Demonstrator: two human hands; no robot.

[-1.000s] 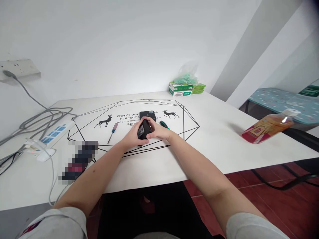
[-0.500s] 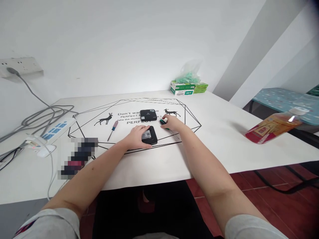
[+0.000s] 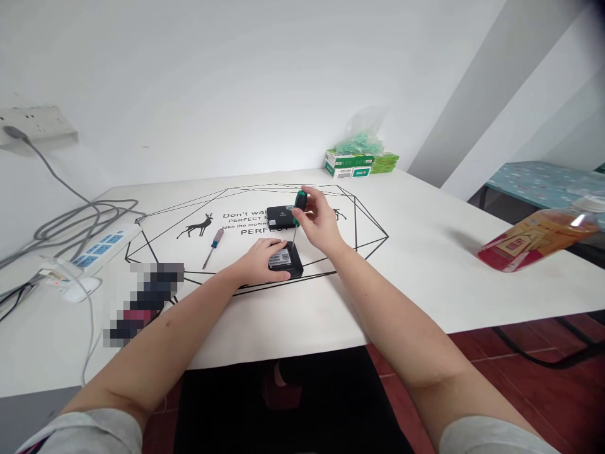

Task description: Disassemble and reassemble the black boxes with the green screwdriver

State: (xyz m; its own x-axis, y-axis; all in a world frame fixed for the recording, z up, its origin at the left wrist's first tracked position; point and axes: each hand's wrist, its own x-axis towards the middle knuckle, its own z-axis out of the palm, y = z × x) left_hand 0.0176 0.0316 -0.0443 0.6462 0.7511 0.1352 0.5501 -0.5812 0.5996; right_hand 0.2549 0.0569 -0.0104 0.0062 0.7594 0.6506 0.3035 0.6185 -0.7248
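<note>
My left hand (image 3: 259, 261) grips the left side of a small black box (image 3: 293, 257) with a white label, which lies on the table. Held upright in my right hand (image 3: 322, 221) is a screwdriver (image 3: 300, 200) with a black and green handle. Its thin shaft points down, and the tip is at the far edge of the labelled box; whether it sits in a screw is too small to tell. Just behind lies a second flat black box (image 3: 280, 217), partly covered by the screwdriver and my right hand. A second screwdriver (image 3: 215, 246) with a blue and pinkish handle rests left of my hands.
A power strip (image 3: 106, 249) with cables lies at the left, near a pixelated dark object (image 3: 146, 302). Green and white boxes (image 3: 347, 162) under a plastic bag (image 3: 362, 135) stand against the wall. A bottle of orange-red liquid (image 3: 539, 239) is at the right on the white table (image 3: 416, 271).
My right hand has lifted the green-handled screwdriver from the table, turned it upright and brought its tip to the labelled box. My left hand keeps its grip on that box.
</note>
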